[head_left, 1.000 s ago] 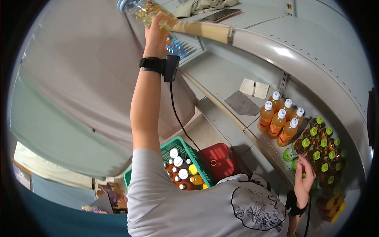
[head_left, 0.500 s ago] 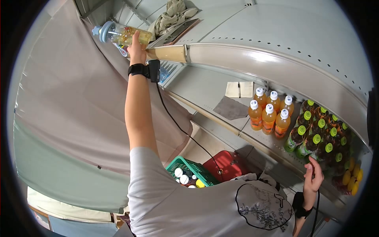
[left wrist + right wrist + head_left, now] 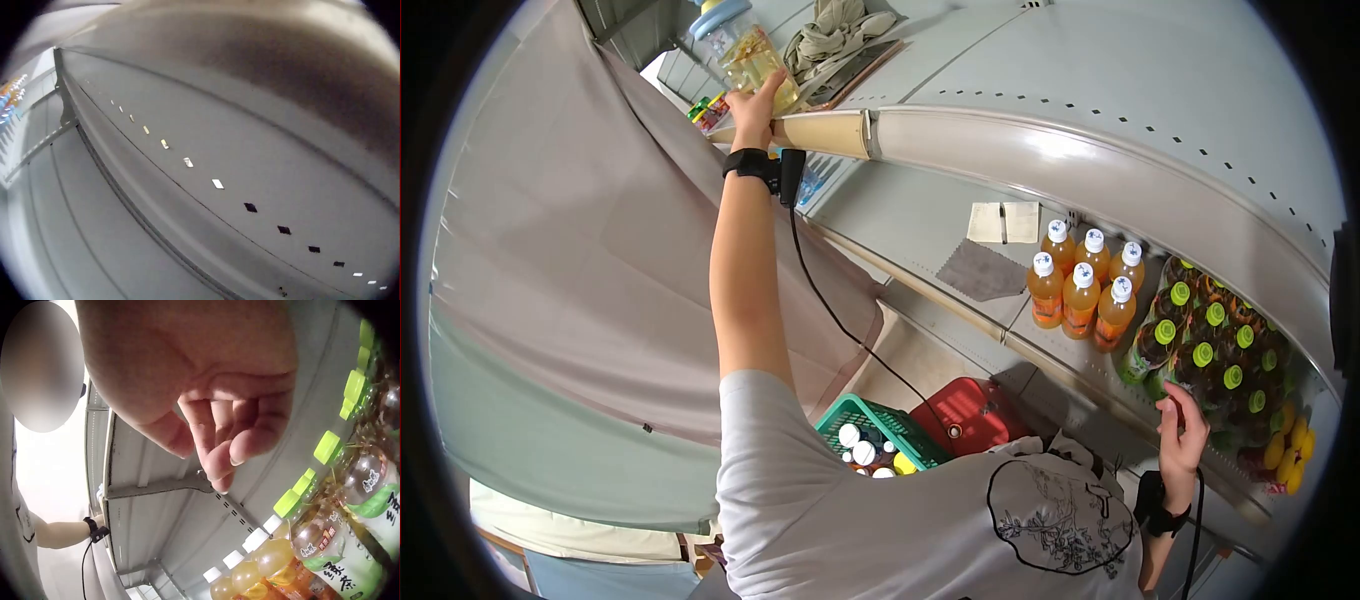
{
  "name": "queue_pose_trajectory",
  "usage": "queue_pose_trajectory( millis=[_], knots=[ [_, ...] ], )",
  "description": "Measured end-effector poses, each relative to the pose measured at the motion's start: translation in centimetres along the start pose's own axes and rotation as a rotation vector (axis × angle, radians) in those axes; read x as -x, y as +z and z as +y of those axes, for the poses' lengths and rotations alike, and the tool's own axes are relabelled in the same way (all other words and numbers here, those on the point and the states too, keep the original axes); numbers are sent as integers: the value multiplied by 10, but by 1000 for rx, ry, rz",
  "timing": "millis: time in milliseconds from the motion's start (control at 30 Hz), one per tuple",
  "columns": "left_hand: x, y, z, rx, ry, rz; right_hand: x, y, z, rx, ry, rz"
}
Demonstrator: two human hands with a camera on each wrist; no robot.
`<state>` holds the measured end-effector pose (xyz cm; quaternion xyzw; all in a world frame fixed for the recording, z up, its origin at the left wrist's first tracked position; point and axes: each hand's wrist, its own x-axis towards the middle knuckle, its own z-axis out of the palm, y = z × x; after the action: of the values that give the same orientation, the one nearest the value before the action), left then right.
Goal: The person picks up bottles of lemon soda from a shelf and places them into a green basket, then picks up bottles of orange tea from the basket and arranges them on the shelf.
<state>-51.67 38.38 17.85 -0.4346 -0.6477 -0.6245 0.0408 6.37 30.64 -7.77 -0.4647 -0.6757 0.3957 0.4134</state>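
Note:
My left hand grips the lower part of a clear water bottle with a pale blue lid and yellowish liquid inside. The bottle leans at the left end of the upper shelf, over its front edge strip, beside a bunched cloth. In the left wrist view only the shelf underside shows; that hand is out of sight there. My right hand holds nothing, its fingers loosely bent. Close by it are the green-capped tea bottles, which also line the right side of the right wrist view, below my right hand.
White-capped orange drink bottles stand in rows on the lower shelf. Left of them lie a grey cloth and an open notebook. A flat dark device rests on the upper shelf. Below are a green basket of bottles and a red box.
My left hand has carried the bottle left to the upper shelf's end, and the bottle has turned more upright. My right hand stays near the tea bottles. The head view has shifted.

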Motion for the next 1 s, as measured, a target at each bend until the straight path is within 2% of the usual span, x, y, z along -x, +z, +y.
queue_pose_trajectory(
  millis=[33, 100, 233, 300, 367, 433, 467, 500, 567, 600, 633, 700, 767, 800, 833, 867, 900, 933, 1000],
  knots=[
    [-5, 0, -6, -4, -4, -3, 1, 0, 0, -1, 6, -4],
    [-11, 2, -15, -149, 44, 116, 2, 0, 0, -22, 56, -11],
    [-25, -3, -25, -137, -6, 72, 4, -1, -2, -43, 105, -25],
    [-31, -4, -27, -256, -59, 100, 5, 0, 1, -74, 70, -5],
    [-22, -4, -17, -251, -53, 76, 5, 2, 4, -59, 49, 3],
    [-3, 5, -4, -124, -10, -9, 6, 0, 7, -33, 48, 15],
    [-19, 1, -19, -163, -6, -16, 5, -1, 8, -21, 45, 2],
    [-34, -7, -32, -151, 59, -101, 7, -2, 8, -9, 51, -19],
    [-13, -3, -17, -146, -76, -82, 10, -3, 6, -34, 90, -29],
    [-21, -9, -26, -130, -34, -122, 11, -4, 9, 24, 48, -23],
    [-14, -9, -21, -149, -60, -71, 11, -5, 12, 42, 71, -24],
    [8, -8, -10, -219, -77, 36, 12, -9, 15, 28, 41, -60],
    [44, 1, -1, -5, -6, 77, 12, -13, 15, 71, 68, -87],
    [63, 3, -2, 3, -23, 77, 12, -11, 18, 47, 76, -108],
    [80, 4, -5, -15, 171, 108, 10, -12, 19, 21, 85, -133],
    [102, 3, -4, -39, 364, 143, 5, -16, 17, 136, 114, -234],
    [139, 7, 4, -42, 273, 158, 3, -16, 19, 153, 115, -250],
    [171, 12, 3, -20, 361, 191, 2, -12, 24, 196, 97, -294],
    [235, 8, -13, 64, 251, 178, -4, -7, 32, 267, 83, -449]
  ],
)
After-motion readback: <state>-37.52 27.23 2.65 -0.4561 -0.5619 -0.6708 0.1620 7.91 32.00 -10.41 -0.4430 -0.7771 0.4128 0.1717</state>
